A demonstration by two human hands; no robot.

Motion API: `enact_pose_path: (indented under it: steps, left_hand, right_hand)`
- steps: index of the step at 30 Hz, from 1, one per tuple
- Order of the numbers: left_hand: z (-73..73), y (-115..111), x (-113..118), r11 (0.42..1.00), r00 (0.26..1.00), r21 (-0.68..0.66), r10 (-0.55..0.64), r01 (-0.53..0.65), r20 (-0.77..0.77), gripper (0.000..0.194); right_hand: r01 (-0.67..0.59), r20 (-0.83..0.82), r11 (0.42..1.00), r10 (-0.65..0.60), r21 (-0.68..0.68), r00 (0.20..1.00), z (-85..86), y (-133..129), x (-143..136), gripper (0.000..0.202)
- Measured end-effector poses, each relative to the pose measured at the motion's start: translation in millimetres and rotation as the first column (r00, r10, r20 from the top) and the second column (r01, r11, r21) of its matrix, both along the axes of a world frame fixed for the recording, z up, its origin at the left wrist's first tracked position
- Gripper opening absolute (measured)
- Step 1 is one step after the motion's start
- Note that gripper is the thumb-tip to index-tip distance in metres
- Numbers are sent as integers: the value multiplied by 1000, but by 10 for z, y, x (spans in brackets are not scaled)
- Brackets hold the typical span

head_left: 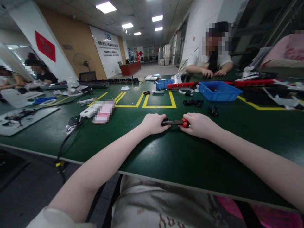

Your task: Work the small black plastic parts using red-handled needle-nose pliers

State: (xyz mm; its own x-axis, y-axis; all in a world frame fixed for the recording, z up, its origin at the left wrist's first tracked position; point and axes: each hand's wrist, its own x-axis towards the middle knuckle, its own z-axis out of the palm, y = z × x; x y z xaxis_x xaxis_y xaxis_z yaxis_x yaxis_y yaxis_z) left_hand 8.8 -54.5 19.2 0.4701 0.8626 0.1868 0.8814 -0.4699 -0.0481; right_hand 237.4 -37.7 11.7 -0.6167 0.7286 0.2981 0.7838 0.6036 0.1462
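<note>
Above the green table, my right hand is closed around the red handles of long-nose pliers. Their metal jaws point left and meet a small black piece, pinched in the fingers of my left hand. Most of that piece is hidden by the fingers, so its kind cannot be told. Whether the jaws grip it or only touch it is unclear. Beyond my right hand lie a black part and a group of similar black parts.
A blue bin with dark items stands at the back right, a smaller blue bin left of it. A coiled white cable lies between them. To the left are a pink-cased phone and a white device. A person sits opposite.
</note>
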Motion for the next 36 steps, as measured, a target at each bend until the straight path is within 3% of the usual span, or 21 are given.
enact_pose_path:
  steps: [15,26,36]
  left_hand:
    - [-59,29,32,999,998,20,46,-47,45,44]
    - [-73,34,30,999,997,27,37,-39,72,45]
    - [-26,19,14,997,989,-59,53,-45,141,46]
  right_hand:
    - [25,-66,994,-32,-104,997,-4,30,-9,29]
    - [79,-22,986,-83,-149,996,22,0,-21,32]
    - [96,6,985,-96,-141,995,30,-11,-31,33]
